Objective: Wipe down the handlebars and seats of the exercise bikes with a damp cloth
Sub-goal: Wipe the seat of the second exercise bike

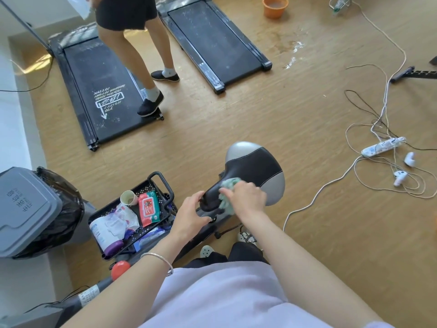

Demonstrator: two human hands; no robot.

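While left hand [189, 211] clasps seat [253, 166] nose, right hand [246, 197] clutches cloth [228, 192] against it, just beside left grip. Cloth likely soft, limp, light: wad in palm. Seat probably slick, rigid.

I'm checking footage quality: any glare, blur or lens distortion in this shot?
Head view: daylight glares off the floor by the left treadmill and a wet patch; the wide lens bends the edges; right hand, cloth and seat look sharp.
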